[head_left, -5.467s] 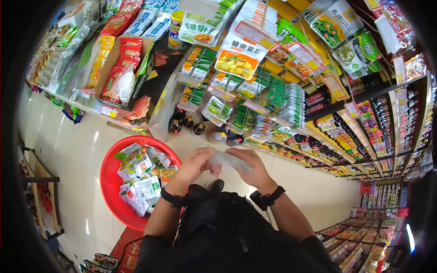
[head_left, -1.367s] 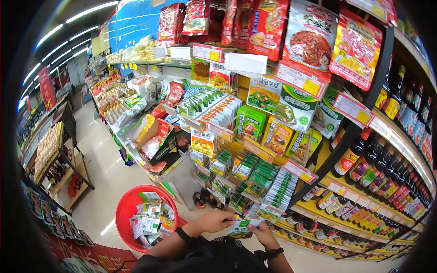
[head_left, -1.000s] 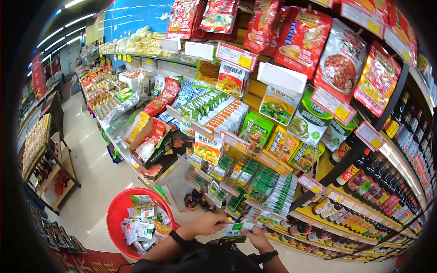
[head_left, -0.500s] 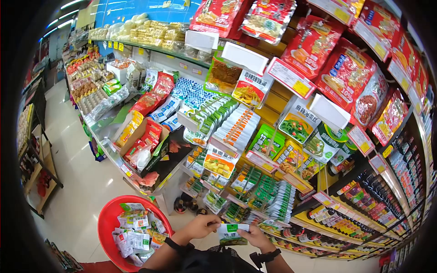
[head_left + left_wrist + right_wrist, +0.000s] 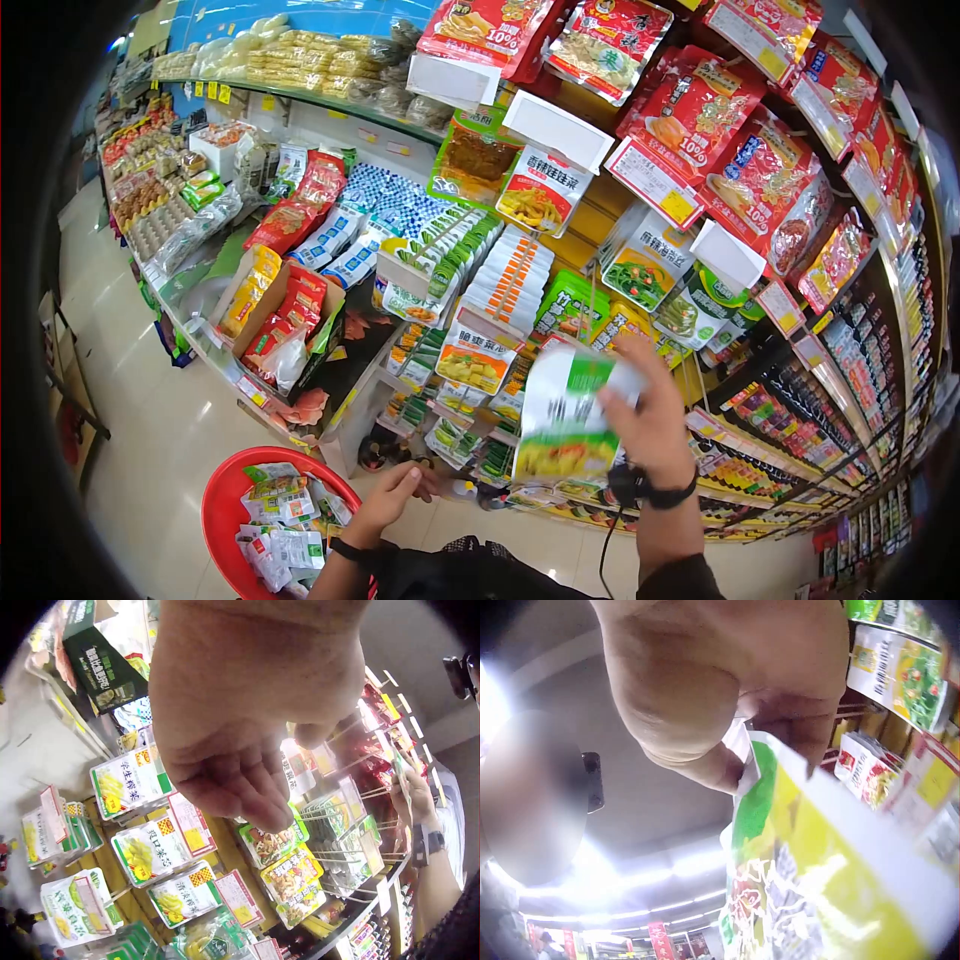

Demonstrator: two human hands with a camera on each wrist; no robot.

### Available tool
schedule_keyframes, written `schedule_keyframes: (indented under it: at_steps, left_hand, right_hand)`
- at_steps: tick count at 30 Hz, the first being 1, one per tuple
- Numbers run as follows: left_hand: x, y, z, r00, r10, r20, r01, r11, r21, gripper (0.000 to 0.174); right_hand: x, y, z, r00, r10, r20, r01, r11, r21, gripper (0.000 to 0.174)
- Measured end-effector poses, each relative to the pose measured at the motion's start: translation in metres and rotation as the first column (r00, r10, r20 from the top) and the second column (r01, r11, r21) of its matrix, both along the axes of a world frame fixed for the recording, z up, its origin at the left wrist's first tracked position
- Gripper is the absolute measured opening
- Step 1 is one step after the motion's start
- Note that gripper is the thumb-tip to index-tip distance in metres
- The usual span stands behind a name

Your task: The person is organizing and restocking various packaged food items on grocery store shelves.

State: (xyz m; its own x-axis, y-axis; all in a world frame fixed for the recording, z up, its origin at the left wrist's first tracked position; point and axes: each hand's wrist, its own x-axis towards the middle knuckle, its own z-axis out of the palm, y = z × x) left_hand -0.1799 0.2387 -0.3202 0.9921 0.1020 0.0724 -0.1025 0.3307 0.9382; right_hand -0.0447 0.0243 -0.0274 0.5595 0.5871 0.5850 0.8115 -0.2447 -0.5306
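Note:
My right hand (image 5: pixel 648 420) pinches the top edge of a white and green food packet (image 5: pixel 568 415), raised in front of the hanging packets. In the right wrist view the thumb and fingers of the right hand (image 5: pixel 727 697) grip the packet's corner (image 5: pixel 817 877). My left hand (image 5: pixel 393 497) holds nothing, low near the shelf front and right of the red basket (image 5: pixel 216 500). Seen from the left wrist, that left hand (image 5: pixel 247 727) has loosely bent fingers, with hanging packets (image 5: pixel 131 784) beyond it.
Packets such as a yellow-dish one (image 5: pixel 470 360) hang on hooks with price tags (image 5: pixel 655 180). A table with an open box (image 5: pixel 285 320) stands at the left. Bottles (image 5: pixel 372 452) stand on the floor below. Sauce shelves (image 5: pixel 790 400) run along the right.
The right hand has lifted the packet up and right, out of the left hand's reach. My left hand has moved slightly left and down. The view has shifted, with the basket lower left.

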Motion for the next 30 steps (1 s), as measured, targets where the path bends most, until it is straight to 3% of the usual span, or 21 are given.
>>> schedule_keyframes:
  at_steps: [2, 4, 7, 11, 15, 21, 30]
  left_hand:
    - [-0.005, 0.003, -0.005, 1.000, 0.020, 0.006, -0.020, 1.000, 0.003, 0.041]
    - [-0.012, 0.005, -0.005, 0.999, 0.037, 0.004, -0.036, 0.999, -0.033, 0.039]
    - [-0.023, 0.007, -0.009, 0.997, 0.074, -0.017, -0.074, 0.997, 0.000, 0.044]
    - [-0.039, 0.010, -0.025, 0.987, 0.146, -0.070, -0.146, 0.989, 0.008, 0.047]
    - [-0.048, 0.013, -0.045, 0.975, 0.192, -0.111, -0.194, 0.981, -0.011, 0.047]
    - [-0.051, 0.012, -0.055, 0.974, 0.169, -0.153, -0.172, 0.985, -0.009, 0.045]
    - [-0.043, 0.000, -0.063, 0.982, 0.083, -0.171, -0.086, 0.996, -0.012, 0.039]
  right_hand:
    - [0.017, 0.017, 0.030, 0.996, -0.090, -0.008, 0.090, 0.996, 0.002, 0.048]
    - [0.047, 0.029, 0.041, 0.999, -0.019, 0.034, 0.015, 0.995, 0.096, 0.047]
    - [0.073, 0.042, 0.050, 0.996, -0.039, 0.076, 0.024, 0.981, 0.193, 0.049]
    - [0.084, 0.048, 0.050, 0.994, -0.034, -0.107, 0.073, 0.918, 0.390, 0.055]
    - [0.091, 0.048, 0.046, 1.000, -0.019, -0.016, 0.024, 0.893, 0.450, 0.052]
    - [0.089, 0.054, 0.054, 0.996, -0.054, -0.068, 0.079, 0.892, 0.444, 0.040]
    - [0.103, 0.066, 0.061, 0.997, -0.053, -0.060, 0.076, 0.850, 0.522, 0.052]
